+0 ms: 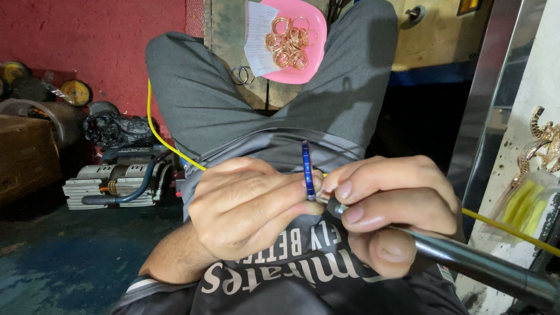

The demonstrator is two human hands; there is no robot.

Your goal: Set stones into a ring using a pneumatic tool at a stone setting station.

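— Where's the blue ring (308, 170) from my view?

— Just above my lap, well short of the pink plate (315, 55) of gold rings (289, 42) beyond my knees. My left hand (248, 207) pinches it closed, edge-on, so its rim faces the tool.

— And the other hand?

— My right hand (391, 207) is wrapped shut around the metal handpiece (466, 259), tip just beside the ring, held near the tip, I judge, for control.

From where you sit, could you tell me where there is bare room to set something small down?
The wooden board is bare left of the paper slip, above two loose rings. The pink plate is crowded with gold rings. Your lap is taken: left hand pinches a blue ring, right hand holds a metal tool.
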